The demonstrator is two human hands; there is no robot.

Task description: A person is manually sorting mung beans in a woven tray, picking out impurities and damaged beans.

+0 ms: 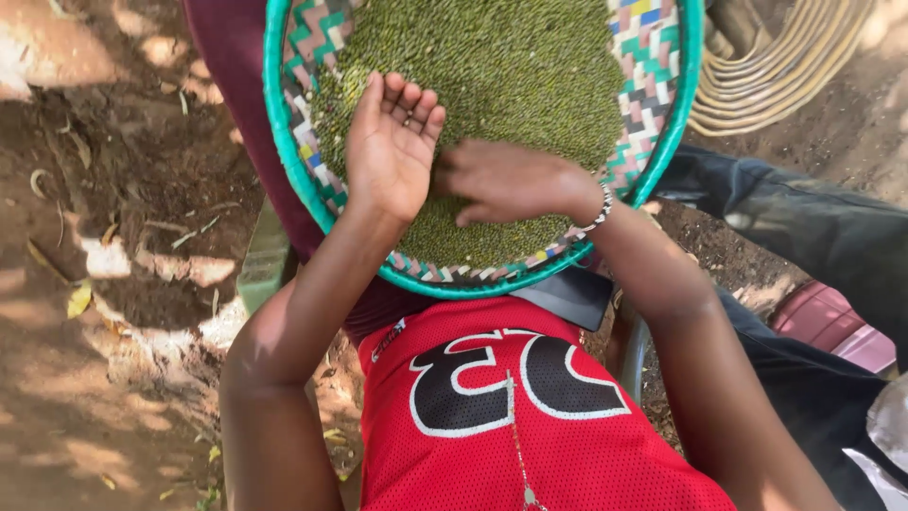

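Observation:
A round woven tray [284, 142] with a teal rim and a multicoloured zigzag weave rests on my lap, filled with small green grains [501, 66]. My left hand [390, 147] hovers palm-up over the tray's near left part, fingers slightly curled, with a few grains lying in the palm. My right hand [506, 182] lies palm-down on the grains beside it, fingertips pressed into the heap; a beaded bracelet [602, 210] circles that wrist. The two hands almost touch.
Bare dirt ground with dry leaves [79, 299] spreads to the left. A coiled woven basket edge [785, 66] sits at the upper right. Dark cloth [804, 227] and a pink ridged object [832, 326] lie to the right. A dark flat item [567, 295] peeks from under the tray.

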